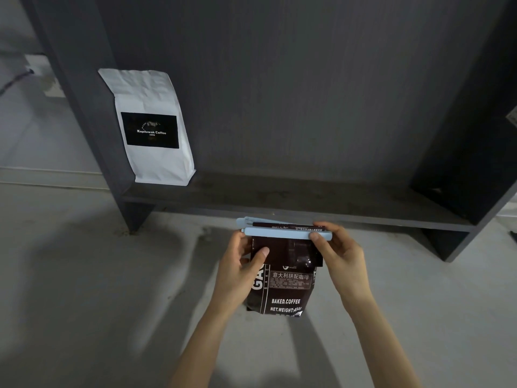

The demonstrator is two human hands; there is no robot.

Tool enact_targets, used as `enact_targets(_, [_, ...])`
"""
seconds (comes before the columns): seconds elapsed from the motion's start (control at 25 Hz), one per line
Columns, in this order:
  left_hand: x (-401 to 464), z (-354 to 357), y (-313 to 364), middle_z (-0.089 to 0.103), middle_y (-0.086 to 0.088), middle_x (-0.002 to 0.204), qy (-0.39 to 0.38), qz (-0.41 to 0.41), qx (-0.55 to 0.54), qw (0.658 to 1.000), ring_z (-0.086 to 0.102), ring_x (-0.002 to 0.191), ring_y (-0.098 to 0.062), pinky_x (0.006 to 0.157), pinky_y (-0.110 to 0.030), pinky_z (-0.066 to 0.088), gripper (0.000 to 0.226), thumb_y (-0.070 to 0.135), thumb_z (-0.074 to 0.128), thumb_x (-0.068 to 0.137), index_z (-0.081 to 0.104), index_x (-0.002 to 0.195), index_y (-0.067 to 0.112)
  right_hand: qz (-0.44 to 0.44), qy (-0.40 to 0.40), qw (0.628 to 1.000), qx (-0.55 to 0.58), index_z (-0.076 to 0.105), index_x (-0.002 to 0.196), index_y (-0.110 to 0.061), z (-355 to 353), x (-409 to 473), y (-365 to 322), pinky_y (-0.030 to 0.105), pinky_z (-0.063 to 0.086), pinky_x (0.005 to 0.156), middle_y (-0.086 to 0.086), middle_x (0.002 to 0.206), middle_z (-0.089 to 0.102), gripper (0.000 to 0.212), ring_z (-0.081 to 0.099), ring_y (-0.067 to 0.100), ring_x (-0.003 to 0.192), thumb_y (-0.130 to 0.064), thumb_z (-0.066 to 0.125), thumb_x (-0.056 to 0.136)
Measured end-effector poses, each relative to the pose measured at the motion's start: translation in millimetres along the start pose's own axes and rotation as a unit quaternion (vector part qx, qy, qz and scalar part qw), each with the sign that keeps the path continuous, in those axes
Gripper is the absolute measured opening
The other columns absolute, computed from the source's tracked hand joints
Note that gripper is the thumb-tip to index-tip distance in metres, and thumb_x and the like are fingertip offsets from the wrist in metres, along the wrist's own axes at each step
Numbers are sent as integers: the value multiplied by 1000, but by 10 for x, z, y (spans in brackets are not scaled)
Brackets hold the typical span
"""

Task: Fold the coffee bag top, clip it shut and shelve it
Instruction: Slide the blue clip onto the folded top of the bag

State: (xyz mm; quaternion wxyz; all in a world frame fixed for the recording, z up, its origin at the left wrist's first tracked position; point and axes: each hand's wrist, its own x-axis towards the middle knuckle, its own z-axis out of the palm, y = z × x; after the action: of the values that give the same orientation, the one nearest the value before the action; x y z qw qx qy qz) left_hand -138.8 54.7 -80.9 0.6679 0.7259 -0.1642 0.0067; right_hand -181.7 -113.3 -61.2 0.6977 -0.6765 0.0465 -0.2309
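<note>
A dark brown coffee bag point(284, 287) with white lettering stands upright on the concrete floor, just in front of the dark shelf unit. Its top is folded over, and a long pale blue clip point(279, 232) lies across the fold with its two bars on either side. My left hand point(243, 264) grips the bag's upper left side, thumb on the front. My right hand point(335, 247) pinches the clip's right end between thumb and fingers.
The dark grey shelf point(279, 197) runs low across the view, with side panels left and right. A white coffee bag point(154, 127) with a black label stands at its left end. The floor point(98, 275) is bare grey concrete.
</note>
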Motion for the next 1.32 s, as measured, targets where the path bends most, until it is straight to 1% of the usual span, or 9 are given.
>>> enact_targets(0.24, [-3,5,26,61,16,103,2,-1,-10,1000,58,94,7,77,-5,46,33,8,60,81,48,96,34,-3,0,1000,-5,63,83,-26,-8,3,7,11,49,48,-9,69,69,17,66,0,63,-9,61,81])
enact_targets(0.36, [-1,-21,49,59,6,110,28,-28,-66,997,59,93,4,72,-6,48,40,12,58,82,42,117,21,0,-2,1000,-3,63,82,-26,-10,-6,13,11,49,48,-9,68,69,17,66,1,63,-10,60,81])
enact_targets(0.44, [12,-57,92,56,10,115,36,-41,-85,995,56,95,8,77,-10,47,47,21,53,85,35,128,23,2,-2,1000,-7,63,81,-28,-17,-11,11,12,49,48,-9,65,69,18,65,1,61,-10,60,82])
enact_targets(0.52, [24,-78,129,55,19,112,31,-35,-77,996,51,101,11,86,-12,46,37,25,49,87,41,122,33,4,-3,1000,-9,63,81,-28,-24,-15,7,12,48,47,-10,60,68,19,64,1,58,-10,60,82])
enact_targets(0.6, [22,-73,170,56,23,107,26,-27,-77,996,53,97,15,85,-7,44,23,24,49,87,49,105,39,10,-3,1000,-6,62,81,-28,-29,-21,1,12,49,47,-9,60,69,18,64,1,59,-10,60,82])
enact_targets(0.68, [17,-62,191,57,23,105,25,-31,-80,996,55,93,17,84,-9,45,18,23,49,87,52,96,39,12,-1,1000,-9,62,80,-29,-30,-23,-8,13,50,48,-5,67,67,19,65,2,60,-11,60,82])
enact_targets(0.88, [22,-60,173,59,22,102,45,-41,-82,995,56,86,19,84,-15,45,17,19,51,87,53,92,35,17,-1,1000,-25,62,80,-31,-20,-24,-16,16,53,52,4,74,65,19,63,4,62,-13,61,82])
enact_targets(1.12, [29,-46,118,64,17,96,74,-39,-77,993,59,81,13,80,-20,44,13,22,56,84,56,84,35,17,7,1000,-24,62,80,-30,-27,-50,-13,16,53,52,1,71,66,18,63,4,62,-13,60,82])
enact_targets(1.32, [15,-31,96,65,13,94,85,-31,-101,991,60,82,11,68,-2,44,16,20,59,83,57,80,36,15,5,1000,-9,63,80,-30,-32,-72,-15,16,52,50,-8,68,68,18,66,4,64,-12,60,82])
